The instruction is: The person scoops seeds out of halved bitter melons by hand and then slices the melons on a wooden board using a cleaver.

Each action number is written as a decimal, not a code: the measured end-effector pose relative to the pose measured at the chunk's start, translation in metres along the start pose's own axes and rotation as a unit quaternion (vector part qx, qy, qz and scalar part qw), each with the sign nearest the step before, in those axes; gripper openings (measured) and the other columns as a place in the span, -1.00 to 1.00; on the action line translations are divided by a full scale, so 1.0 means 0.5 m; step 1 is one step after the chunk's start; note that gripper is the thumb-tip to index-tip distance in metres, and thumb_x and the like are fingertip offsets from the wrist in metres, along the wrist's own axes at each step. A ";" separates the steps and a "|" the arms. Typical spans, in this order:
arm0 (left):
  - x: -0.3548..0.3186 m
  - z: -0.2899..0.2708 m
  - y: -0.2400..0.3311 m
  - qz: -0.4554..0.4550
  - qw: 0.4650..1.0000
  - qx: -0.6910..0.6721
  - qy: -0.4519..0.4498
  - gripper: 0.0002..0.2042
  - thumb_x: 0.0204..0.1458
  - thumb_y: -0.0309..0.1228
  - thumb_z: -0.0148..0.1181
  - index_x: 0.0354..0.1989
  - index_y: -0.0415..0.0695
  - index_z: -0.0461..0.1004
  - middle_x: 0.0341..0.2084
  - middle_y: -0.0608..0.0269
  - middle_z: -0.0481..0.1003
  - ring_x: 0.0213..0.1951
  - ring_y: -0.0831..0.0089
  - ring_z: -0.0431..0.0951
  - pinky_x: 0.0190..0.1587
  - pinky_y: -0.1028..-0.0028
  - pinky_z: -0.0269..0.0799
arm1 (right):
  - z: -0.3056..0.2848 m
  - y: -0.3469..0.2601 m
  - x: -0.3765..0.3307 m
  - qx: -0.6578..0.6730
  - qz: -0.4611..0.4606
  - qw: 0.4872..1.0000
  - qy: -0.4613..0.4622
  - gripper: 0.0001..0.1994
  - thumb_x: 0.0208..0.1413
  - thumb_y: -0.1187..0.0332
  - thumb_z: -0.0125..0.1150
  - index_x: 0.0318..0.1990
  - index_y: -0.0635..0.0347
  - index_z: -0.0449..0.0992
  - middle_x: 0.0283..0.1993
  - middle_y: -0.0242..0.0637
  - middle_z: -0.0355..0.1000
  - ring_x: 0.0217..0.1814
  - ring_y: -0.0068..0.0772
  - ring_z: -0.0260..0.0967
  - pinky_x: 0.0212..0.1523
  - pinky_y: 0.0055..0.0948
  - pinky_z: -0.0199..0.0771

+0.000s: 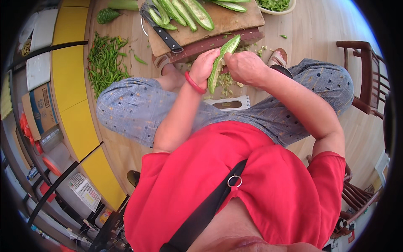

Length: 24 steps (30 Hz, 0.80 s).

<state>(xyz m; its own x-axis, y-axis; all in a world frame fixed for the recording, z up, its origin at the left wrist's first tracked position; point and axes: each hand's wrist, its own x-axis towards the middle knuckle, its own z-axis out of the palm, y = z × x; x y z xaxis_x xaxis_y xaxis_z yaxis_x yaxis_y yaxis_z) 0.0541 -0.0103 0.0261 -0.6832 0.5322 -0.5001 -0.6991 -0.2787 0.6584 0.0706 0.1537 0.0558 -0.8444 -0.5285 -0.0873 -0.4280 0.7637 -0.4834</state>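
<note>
My left hand (202,67), with a red band at the wrist, grips a halved bitter melon (217,69) upright above my lap. Its pale hollow side faces right. My right hand (244,67) is closed against that hollow; whatever it may hold is hidden by the fingers. Beyond my hands, several hollowed bitter melon halves (200,16) lie on a wooden cutting board (210,40). A black-handled knife (167,38) rests near the board's left edge. Bits of pale pith and seeds (228,87) lie scattered on the floor below the melon.
Left of the board are a whole bitter melon (108,16) and a heap of green chillies (105,63). A bowl (282,12) of cut greens stands at the far right of it. Yellow cabinet doors (69,75) line the left; a wooden chair (366,77) stands right.
</note>
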 end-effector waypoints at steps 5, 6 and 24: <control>-0.005 0.023 0.018 -0.050 0.998 -0.003 0.023 -0.72 0.15 -0.26 -0.09 -0.13 -0.20 0.38 -0.33 0.30 0.46 -0.36 0.55 0.46 -0.31 0.54 0.41 | 0.010 -0.010 -0.008 0.042 0.026 0.999 0.015 -0.84 -0.05 0.38 0.04 -0.47 0.33 0.33 -0.61 0.07 0.38 -0.54 0.04 0.40 -0.51 -0.11 0.39; -0.003 0.030 0.015 -0.027 0.999 0.017 0.019 -0.72 0.15 -0.26 -0.08 -0.12 -0.21 0.38 -0.32 0.29 0.46 -0.35 0.54 0.46 -0.31 0.54 0.42 | 0.013 -0.013 -0.010 0.056 0.035 0.997 0.029 -0.84 -0.05 0.38 0.04 -0.47 0.34 0.34 -0.60 0.08 0.38 -0.53 0.05 0.41 -0.50 -0.11 0.39; 0.015 -0.008 0.017 -0.144 0.985 -0.047 -0.078 -0.71 0.16 -0.30 -0.12 -0.10 -0.26 0.36 -0.28 0.12 0.47 -0.30 0.40 0.52 -0.27 0.37 0.52 | 0.002 0.013 -0.017 0.046 -0.096 0.994 -0.024 -0.70 -0.02 0.19 0.12 -0.46 0.28 0.28 -0.64 -0.02 0.34 -0.55 0.03 0.36 -0.52 -0.14 0.33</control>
<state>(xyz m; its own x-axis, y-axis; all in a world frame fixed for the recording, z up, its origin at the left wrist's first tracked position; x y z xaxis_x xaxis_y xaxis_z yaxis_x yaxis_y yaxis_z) 0.0420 -0.0117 0.0259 -0.4180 0.7142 -0.5615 -0.8807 -0.1671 0.4432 0.0753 0.1628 0.0523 -0.7330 -0.6797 -0.0263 -0.5463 0.6113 -0.5725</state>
